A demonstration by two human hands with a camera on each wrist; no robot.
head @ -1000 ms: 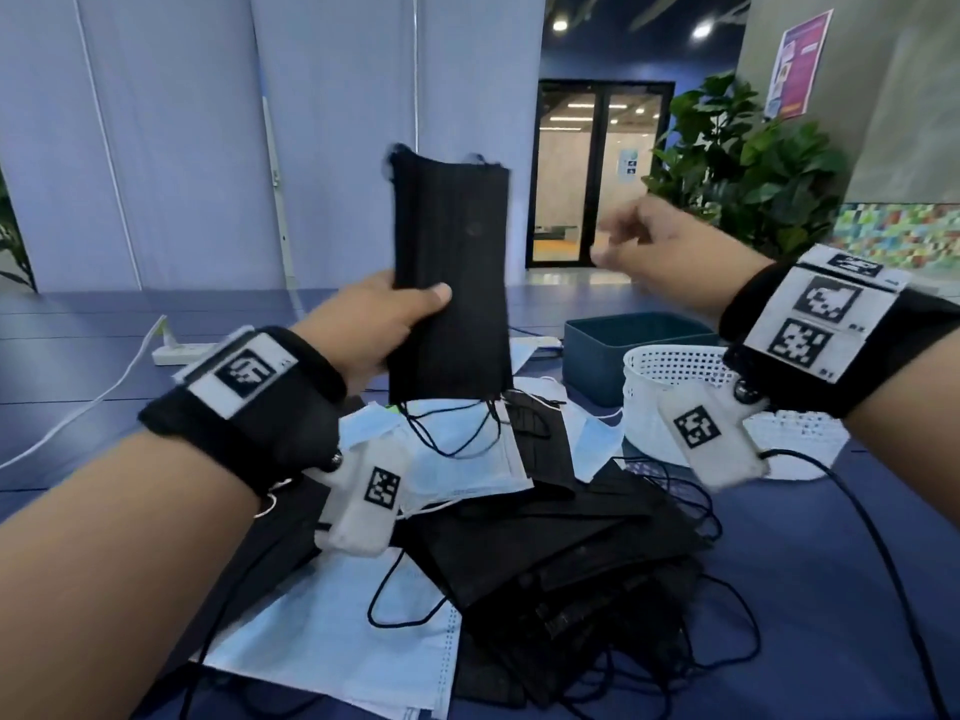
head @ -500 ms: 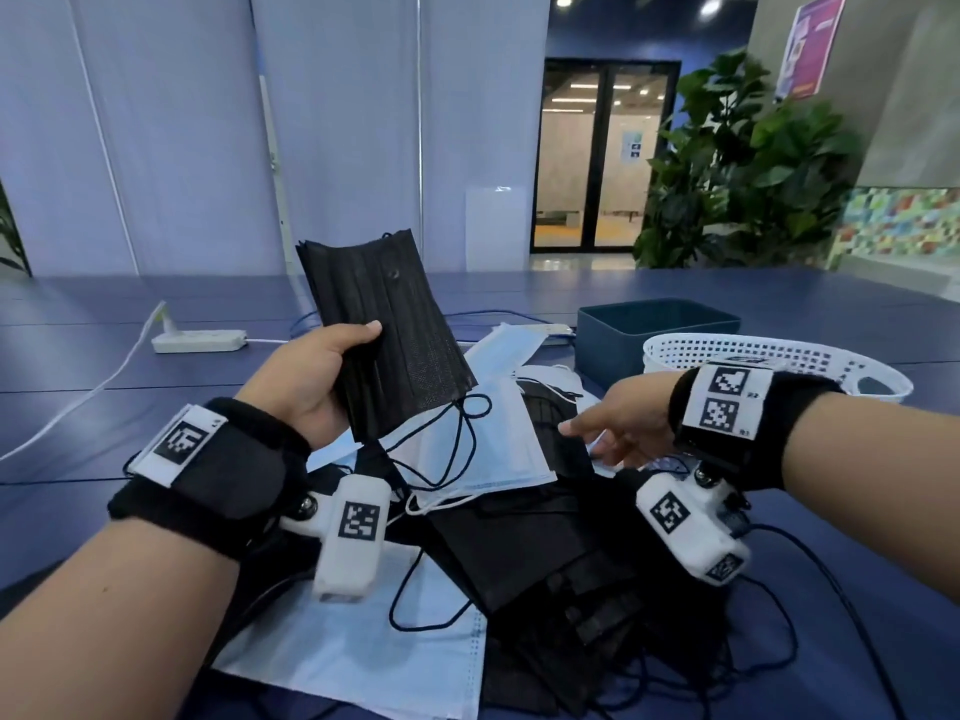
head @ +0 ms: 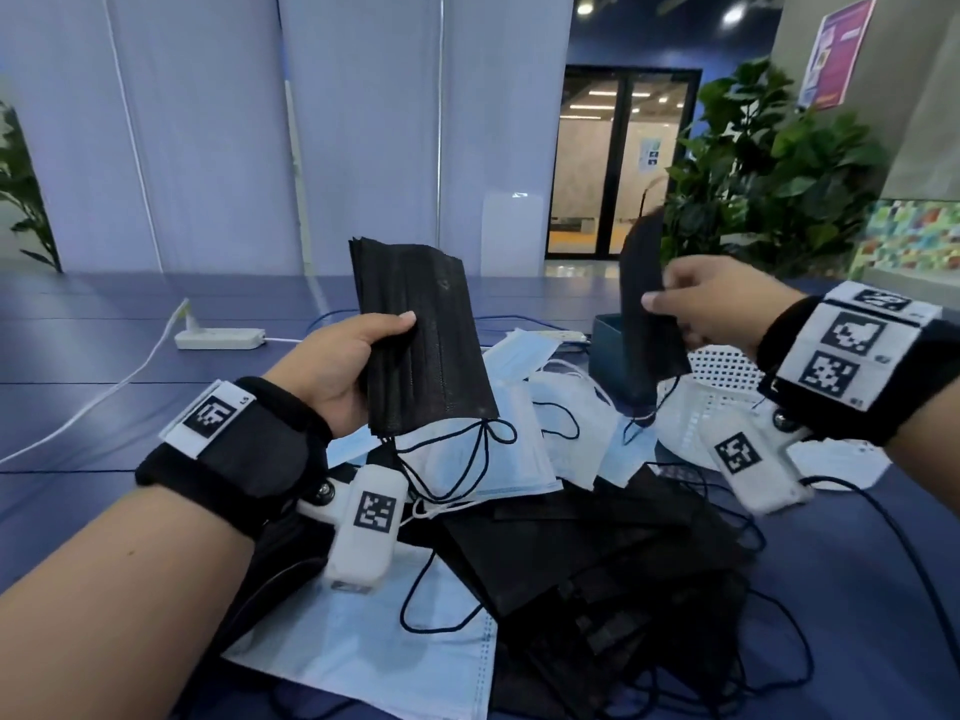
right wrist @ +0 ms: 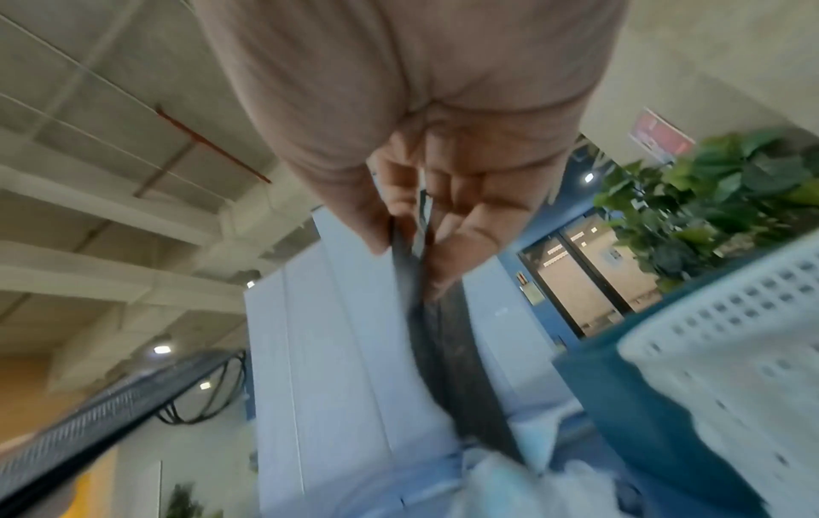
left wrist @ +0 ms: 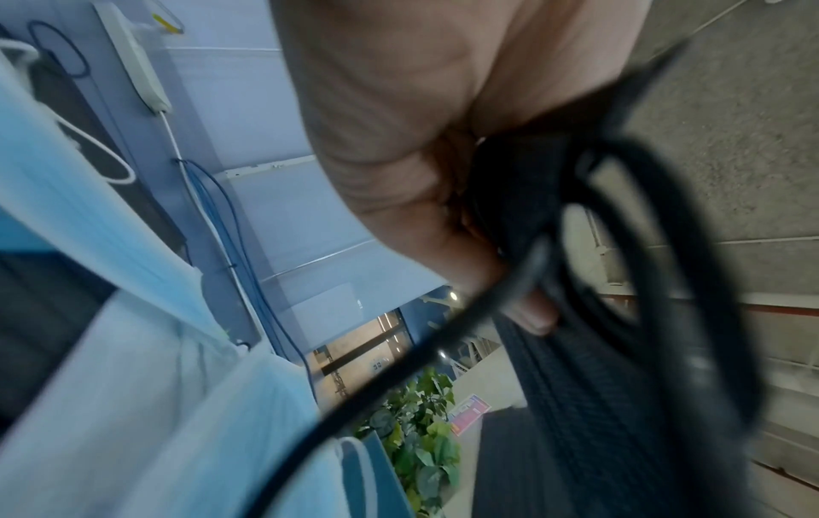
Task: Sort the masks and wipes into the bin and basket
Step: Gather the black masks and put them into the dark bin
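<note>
Up above the bench (head: 857, 589), the left hand (head: 332, 366) grips a stack of black masks (head: 423, 340), thumb across the front and fingers behind; the stack is pleated, held upright and slightly tilted, its thin black ear loops (head: 457, 459) dangling below. The right hand (head: 717, 298) pinches a single black mask (head: 644, 309) between thumb and fingers, hanging edge-on in front of the teal bin (head: 605, 350), with the white perforated basket (head: 722, 376) just right of it. Beneath both hands lies a loose pile: light blue masks (head: 395, 662) with white loops, and more black masks (head: 597, 553) with tangled cords. Each wrist wears a black band with square black-and-white marker tags; small letters beside the left tag (head: 210, 415) are too small to read. A white power strip (head: 218, 338) sits further back on the bench.
</note>
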